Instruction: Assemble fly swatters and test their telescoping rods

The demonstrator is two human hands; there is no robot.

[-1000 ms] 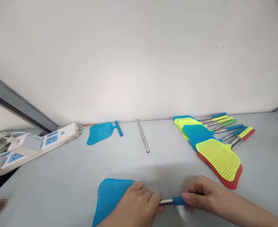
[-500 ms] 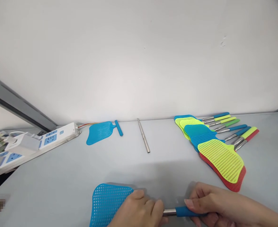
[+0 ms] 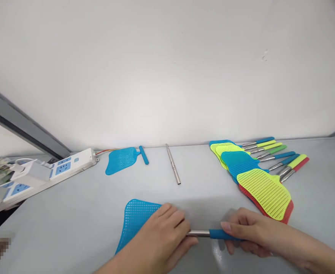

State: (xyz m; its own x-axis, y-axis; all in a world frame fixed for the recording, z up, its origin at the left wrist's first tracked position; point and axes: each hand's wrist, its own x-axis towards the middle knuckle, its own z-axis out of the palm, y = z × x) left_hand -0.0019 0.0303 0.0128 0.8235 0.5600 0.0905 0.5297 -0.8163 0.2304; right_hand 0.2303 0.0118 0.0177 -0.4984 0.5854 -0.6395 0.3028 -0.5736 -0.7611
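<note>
A blue fly swatter (image 3: 140, 217) with a perforated head lies across the front, held between both hands. My left hand (image 3: 167, 232) is closed around its neck and the metal rod next to the head, hiding where they meet. On the right, my right hand (image 3: 250, 232) grips the blue handle sleeve (image 3: 218, 234) between thumb and fingers. A short stretch of bare silver rod (image 3: 200, 233) shows between the hands. Further back, a loose metal telescopic rod (image 3: 173, 164) lies by itself. To its left are a blue swatter head (image 3: 121, 160) and a small blue handle sleeve (image 3: 143, 155).
Several swatters in blue, yellow, green and red overlap in a pile (image 3: 264, 190) at the right. A white power strip (image 3: 78, 161) with plugs runs along the left, near a grey metal post (image 3: 21, 121). The white wall (image 3: 167, 76) borders the grey table (image 3: 70, 220) at the back.
Both hands have moved up and away from the front edge with the blue swatter, the left fingers shifting slightly along it. The pile and loose parts lie as before.
</note>
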